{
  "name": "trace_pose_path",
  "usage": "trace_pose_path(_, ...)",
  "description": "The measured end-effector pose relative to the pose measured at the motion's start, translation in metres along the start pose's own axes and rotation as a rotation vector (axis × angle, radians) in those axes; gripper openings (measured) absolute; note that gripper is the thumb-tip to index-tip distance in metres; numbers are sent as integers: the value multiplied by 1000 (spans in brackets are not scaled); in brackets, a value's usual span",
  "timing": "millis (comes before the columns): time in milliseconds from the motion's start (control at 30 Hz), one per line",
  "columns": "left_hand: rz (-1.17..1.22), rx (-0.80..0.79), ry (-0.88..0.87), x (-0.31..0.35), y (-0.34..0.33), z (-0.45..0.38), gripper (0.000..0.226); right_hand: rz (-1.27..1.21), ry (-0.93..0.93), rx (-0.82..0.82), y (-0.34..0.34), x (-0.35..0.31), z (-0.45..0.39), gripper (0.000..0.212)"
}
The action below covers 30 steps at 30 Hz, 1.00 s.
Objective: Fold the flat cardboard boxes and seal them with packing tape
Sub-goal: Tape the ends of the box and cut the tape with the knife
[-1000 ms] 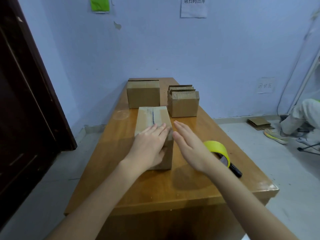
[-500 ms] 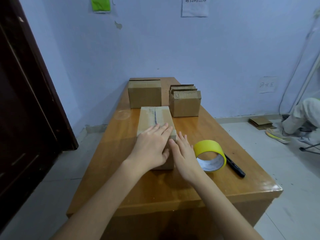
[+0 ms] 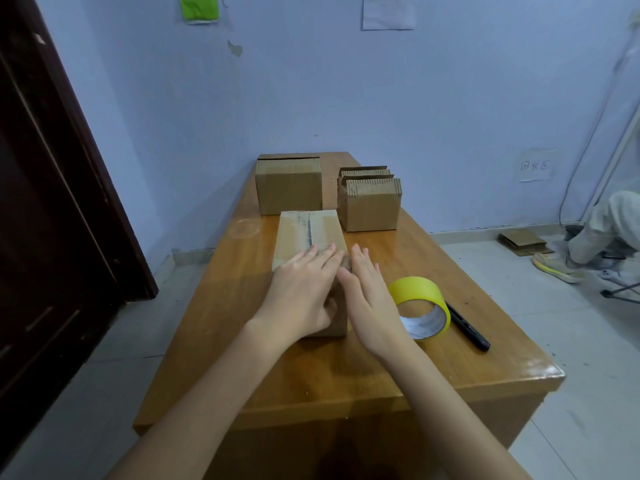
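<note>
A folded cardboard box (image 3: 308, 233) with a taped seam along its top stands in the middle of the wooden table (image 3: 221, 292). My left hand (image 3: 299, 292) lies flat on the near part of the box top, fingers straight, thumb against the front face. My right hand (image 3: 369, 299) is flat against the box's right side, fingers straight. A roll of yellow packing tape (image 3: 420, 311) lies on the table just right of my right hand.
A black marker (image 3: 467, 327) lies right of the tape. At the table's far end stand a closed box (image 3: 289, 185) and a box packed with flat cardboard (image 3: 369, 199). A dark door (image 3: 52, 202) is left; a person's leg and shoe (image 3: 588, 237) are at right.
My right hand came down from above the tape to the box's right side and slid forward along it. My left hand stayed pressed on the box top.
</note>
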<state>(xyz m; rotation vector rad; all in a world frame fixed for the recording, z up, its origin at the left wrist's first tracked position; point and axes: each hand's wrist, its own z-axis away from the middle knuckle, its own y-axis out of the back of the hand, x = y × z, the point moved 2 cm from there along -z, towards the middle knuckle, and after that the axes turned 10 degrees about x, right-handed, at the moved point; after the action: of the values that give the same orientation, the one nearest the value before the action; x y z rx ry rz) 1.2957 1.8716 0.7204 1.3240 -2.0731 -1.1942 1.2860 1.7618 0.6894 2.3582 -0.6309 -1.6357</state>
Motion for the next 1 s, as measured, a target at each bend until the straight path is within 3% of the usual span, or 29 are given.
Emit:
trace_pose_path(100,29,4,1,-1,1,0,72,-31,7,-18,-1,-10,0,54)
trace_pose_path(300,4,22,-1,-2,-2,0,70,-103,-43,-47,4,-3,16,69)
trace_pose_path(367,1,11,-2,-2,-2,-1,72,-122,-39,19,21,-8,11,72)
trace_pose_path(500,7,29,23,-2,0,0,66,162,-73,292,80,8,-17,47)
trace_pose_path(600,15,66,49,-1,2,-3,58,528,-222,266,105,55,-36,25)
trace_pose_path(800,-15,79,61,4,7,-11,49,396,-315,353,118,90,-30,41)
trace_pose_path(900,-44,52,67,4,9,-13,48,264,-328,260,112,96,-30,36)
trace_pose_path(1000,-47,45,79,3,11,-13,47,421,-350,285,111,112,-32,30)
